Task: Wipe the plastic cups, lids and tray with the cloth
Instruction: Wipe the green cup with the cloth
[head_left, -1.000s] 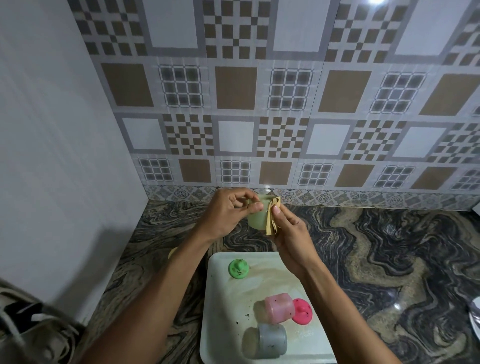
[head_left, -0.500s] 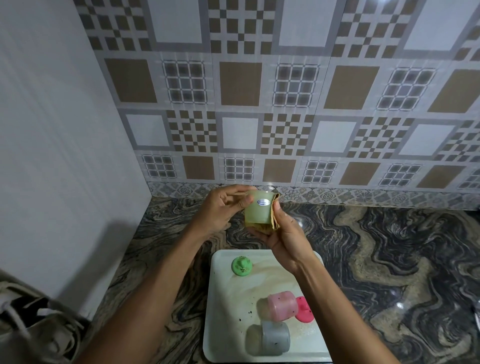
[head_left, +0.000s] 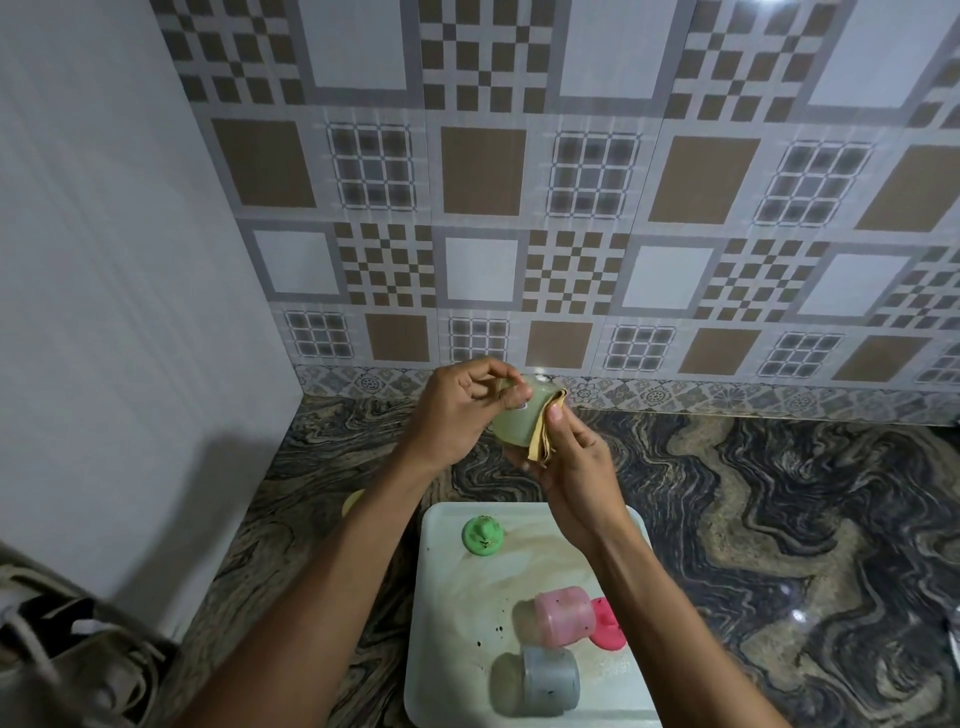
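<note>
The left hand (head_left: 457, 410) gripped the green cup (head_left: 511, 423), raised beyond the tray (head_left: 441, 597). The right hand (head_left: 576, 467) pinched the cloth (head_left: 543, 439) against its side. The pink cup (head_left: 563, 616), grey cup (head_left: 548, 680), green lid (head_left: 483, 535) and pink lid (head_left: 608, 626) lay on the stained tray, judged unwiped.

Dim light, glare above, edges bowed

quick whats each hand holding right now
Left hand: closed, gripping the pale green cup.
Right hand: closed, pinching the cloth against that cup.
</note>
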